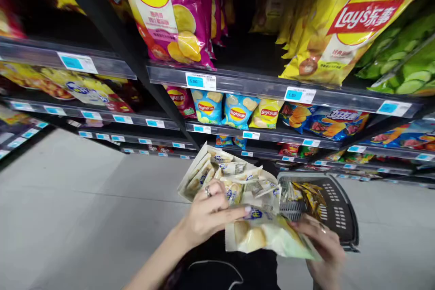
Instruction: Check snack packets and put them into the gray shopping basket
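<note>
Head view: both hands (209, 213) (321, 240) on a snack packet (256, 238).

The near snack bag (267, 234) stretches left to right, pale with a green right end. Small cream packs (235, 169) bunch up on its far side, perhaps touching it.

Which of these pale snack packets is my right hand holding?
The front packet, closest to you, with a green right end. Your right hand is at that end; the other packets lie beyond it, apart from that hand.
</note>
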{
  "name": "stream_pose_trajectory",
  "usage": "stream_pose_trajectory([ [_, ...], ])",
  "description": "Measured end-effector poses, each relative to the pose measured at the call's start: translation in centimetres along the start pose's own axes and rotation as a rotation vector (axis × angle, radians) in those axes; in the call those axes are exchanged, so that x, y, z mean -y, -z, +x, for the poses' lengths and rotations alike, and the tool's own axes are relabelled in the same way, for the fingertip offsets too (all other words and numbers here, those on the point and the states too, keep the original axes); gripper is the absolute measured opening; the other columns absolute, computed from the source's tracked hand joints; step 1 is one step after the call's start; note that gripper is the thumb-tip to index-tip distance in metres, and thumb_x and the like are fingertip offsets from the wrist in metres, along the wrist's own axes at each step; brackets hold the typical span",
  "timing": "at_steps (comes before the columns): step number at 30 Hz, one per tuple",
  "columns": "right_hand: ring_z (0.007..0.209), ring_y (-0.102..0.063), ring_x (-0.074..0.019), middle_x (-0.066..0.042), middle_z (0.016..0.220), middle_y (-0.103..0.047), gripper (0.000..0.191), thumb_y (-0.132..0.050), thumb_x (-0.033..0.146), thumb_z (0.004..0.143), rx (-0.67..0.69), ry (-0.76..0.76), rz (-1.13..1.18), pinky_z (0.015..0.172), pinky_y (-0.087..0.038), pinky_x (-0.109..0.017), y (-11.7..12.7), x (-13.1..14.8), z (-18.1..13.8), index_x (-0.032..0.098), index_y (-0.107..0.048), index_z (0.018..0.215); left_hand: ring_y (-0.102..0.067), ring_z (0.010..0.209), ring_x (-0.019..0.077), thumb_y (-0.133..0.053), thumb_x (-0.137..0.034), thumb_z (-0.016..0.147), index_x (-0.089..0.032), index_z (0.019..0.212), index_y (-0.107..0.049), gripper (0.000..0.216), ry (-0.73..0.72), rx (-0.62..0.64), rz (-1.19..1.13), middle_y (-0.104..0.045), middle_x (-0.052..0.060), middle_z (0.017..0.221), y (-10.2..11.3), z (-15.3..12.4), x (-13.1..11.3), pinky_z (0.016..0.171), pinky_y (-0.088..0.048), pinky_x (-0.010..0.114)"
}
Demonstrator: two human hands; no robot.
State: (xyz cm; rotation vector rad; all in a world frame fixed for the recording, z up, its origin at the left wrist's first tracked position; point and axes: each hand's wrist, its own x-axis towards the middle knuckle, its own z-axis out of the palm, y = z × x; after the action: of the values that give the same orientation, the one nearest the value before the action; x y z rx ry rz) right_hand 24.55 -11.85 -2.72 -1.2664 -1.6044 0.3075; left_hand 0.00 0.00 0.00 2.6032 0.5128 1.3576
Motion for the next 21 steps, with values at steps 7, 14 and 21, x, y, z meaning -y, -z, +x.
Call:
stream_pose_trajectory([
  [7, 0.061, -0.068, -0.0165, -0.006, 0.072, -0.072, 0.017, -0.059, 0.011, 0.085, -0.113, 0.028, 0.077, 0.052, -0.054, -0.023, 0.2, 1.2, 0.7, 0.021, -0.071, 0.092, -0.047, 0.045, 0.0102, -0.042, -0.018, 0.096, -0.017, 0.119, -0.062, 0.030, 0.071, 0.210, 0.168, -0.050, -0.005, 0.050, 1.1, -0.4, -0.8, 0.050, -0.040, 0.023],
  [14, 0.060, -0.068, -0.0168, -0.005, 0.073, -0.072, 0.027, -0.059, 0.005, 0.081, -0.164, 0.108, 0.012, 0.050, -0.053, -0.026, 0.2, 1.5, 0.3, 0.022, -0.072, 0.097, -0.068, 0.066, 0.0141, -0.045, -0.022, 0.094, -0.020, 0.106, -0.073, 0.031, 0.592, 0.192, -0.454, -0.075, 0.006, 0.082, 1.1, 0.1, -1.9, 0.057, -0.049, 0.020],
  [21, 0.071, -0.069, -0.0152, -0.006, 0.086, -0.071, 0.033, -0.058, -0.001, 0.079, -0.070, -0.001, 0.011, 0.059, -0.053, -0.022, 0.3, 1.8, -0.8, 0.023, -0.073, 0.097, -0.064, 0.053, 0.0153, -0.073, -0.027, 0.071, -0.015, 0.074, -0.077, 0.014, 1.143, -0.004, -0.727, -0.073, 0.006, 0.064, -0.1, -0.3, -2.6, 0.050, -0.050, 0.020],
])
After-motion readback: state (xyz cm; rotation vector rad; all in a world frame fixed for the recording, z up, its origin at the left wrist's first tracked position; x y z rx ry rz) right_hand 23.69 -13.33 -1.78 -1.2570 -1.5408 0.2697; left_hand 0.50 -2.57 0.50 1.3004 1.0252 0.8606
